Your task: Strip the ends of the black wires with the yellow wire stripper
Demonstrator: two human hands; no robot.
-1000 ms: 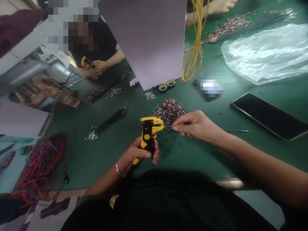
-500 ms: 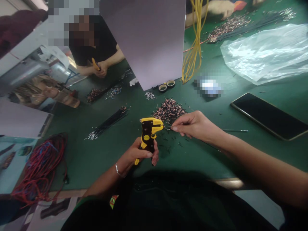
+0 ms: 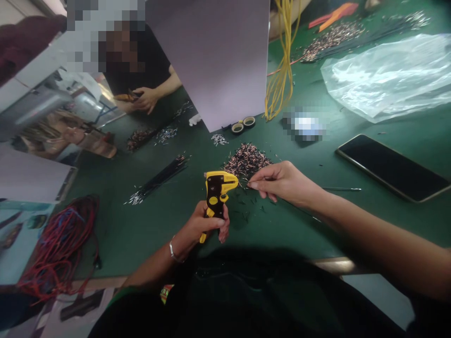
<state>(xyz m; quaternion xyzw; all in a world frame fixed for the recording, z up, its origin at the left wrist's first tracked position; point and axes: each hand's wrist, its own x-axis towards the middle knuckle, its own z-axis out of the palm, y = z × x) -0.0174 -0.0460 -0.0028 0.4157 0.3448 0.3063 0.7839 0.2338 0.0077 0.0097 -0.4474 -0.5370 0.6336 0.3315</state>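
Note:
My left hand (image 3: 211,222) is wrapped round the grip of a yellow and black wire stripper (image 3: 215,190), its jaws pointing right. Close to those jaws, my right hand (image 3: 273,182) pinches a thin black wire (image 3: 301,211) between thumb and fingertips. The wire runs back under the hand, and its tip lies just off the jaws. Behind both hands rises a heap of short copper-tipped wire pieces (image 3: 247,158). Dark scraps (image 3: 252,206) lie scattered below the right hand. A second thin wire (image 3: 341,189) emerges from behind the right wrist.
Left on the green table lies a bundle of black wires (image 3: 158,180). Tape rolls (image 3: 243,125) sit by a grey panel (image 3: 225,61). A phone (image 3: 394,166) and plastic bag (image 3: 391,77) lie right; red cables (image 3: 66,244) at left. Co-workers' arms (image 3: 155,96) are across the table.
My right hand and the wire tip have shifted slightly away from the stripper's jaws. Across the table, a co-worker's hands have moved, and another's hand has left the orange tool.

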